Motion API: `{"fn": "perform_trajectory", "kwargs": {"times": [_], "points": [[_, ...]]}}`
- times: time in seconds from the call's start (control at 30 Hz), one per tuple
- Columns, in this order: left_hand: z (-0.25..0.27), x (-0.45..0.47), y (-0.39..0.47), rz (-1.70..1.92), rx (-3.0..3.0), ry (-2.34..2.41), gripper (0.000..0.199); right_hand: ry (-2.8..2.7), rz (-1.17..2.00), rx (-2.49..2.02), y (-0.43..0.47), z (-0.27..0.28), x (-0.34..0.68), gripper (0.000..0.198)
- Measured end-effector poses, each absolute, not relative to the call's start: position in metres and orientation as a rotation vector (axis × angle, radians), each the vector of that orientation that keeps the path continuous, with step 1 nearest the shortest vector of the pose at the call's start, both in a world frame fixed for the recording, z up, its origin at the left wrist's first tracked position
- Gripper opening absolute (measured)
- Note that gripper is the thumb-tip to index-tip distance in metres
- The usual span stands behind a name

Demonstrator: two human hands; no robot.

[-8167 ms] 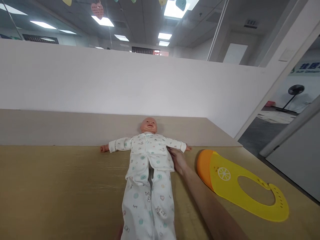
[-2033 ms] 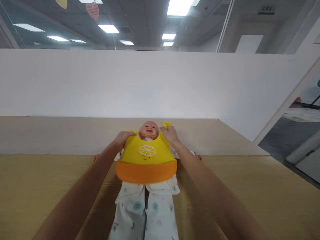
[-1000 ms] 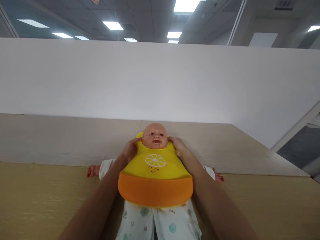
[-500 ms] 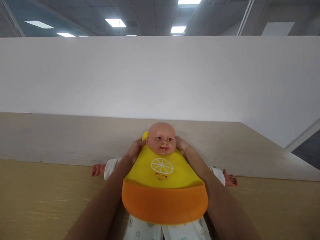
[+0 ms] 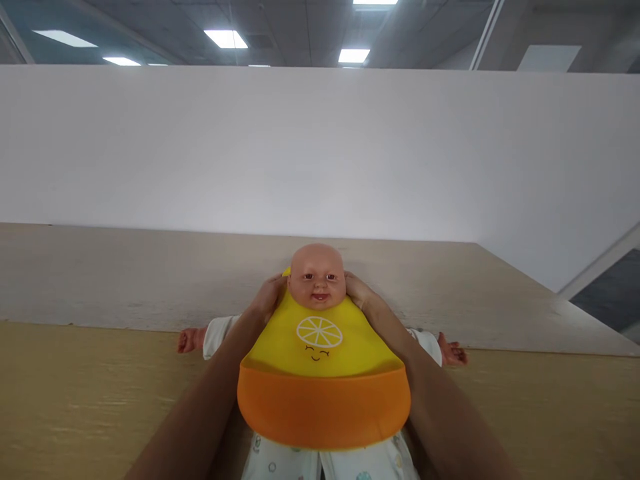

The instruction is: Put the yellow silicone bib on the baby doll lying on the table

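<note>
A baby doll [image 5: 317,267] lies face up with its arms spread, dressed in a white patterned outfit [image 5: 285,460]. Over its chest lies a yellow bib [image 5: 285,340] with a white citrus slice, a smiling face and an orange catch pocket [image 5: 325,407]. My left hand [image 5: 269,298] is closed on the bib's neck strap, beside the doll's head; a bit of yellow shows above the fingers. On the other side of the neck, my right hand [image 5: 358,291] grips the bib's other upper edge. Its fingertips are hidden behind the head.
The doll rests across a pale wooden surface [image 5: 125,280] and a yellowish front section [image 5: 90,393], with a seam between them. A white partition [image 5: 250,153] rises behind. The doll's own hands [image 5: 191,340] stick out on both sides of my forearms.
The yellow strap end by my left hand shows less than before, more covered by the fingers. My hands stay at the doll's neck. The whole view has shifted slightly.
</note>
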State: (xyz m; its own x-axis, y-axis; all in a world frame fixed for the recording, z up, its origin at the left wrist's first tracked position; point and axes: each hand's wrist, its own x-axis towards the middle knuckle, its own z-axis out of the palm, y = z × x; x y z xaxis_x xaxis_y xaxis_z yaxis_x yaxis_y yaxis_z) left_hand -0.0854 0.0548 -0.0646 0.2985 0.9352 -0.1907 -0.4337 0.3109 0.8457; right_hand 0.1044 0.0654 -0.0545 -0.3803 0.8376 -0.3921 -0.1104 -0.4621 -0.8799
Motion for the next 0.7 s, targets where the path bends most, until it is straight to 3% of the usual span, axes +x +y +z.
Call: {"fn": "perform_trajectory", "kwargs": {"times": [0.23,0.5,0.7], "points": [[-0.070,-0.083,0.057,1.052,0.862,0.898,0.014,-1.061,1.838,-1.168,0.059,-0.046,0.098,0.030],[-0.070,-0.085,0.055,1.184,0.812,0.800,0.050,-1.069,1.852,-1.102,0.063,-0.054,0.100,0.026],[-0.072,-0.086,0.059,1.249,0.802,0.760,0.039,-1.040,1.869,-1.148,0.069,-0.057,0.102,0.023]]}}
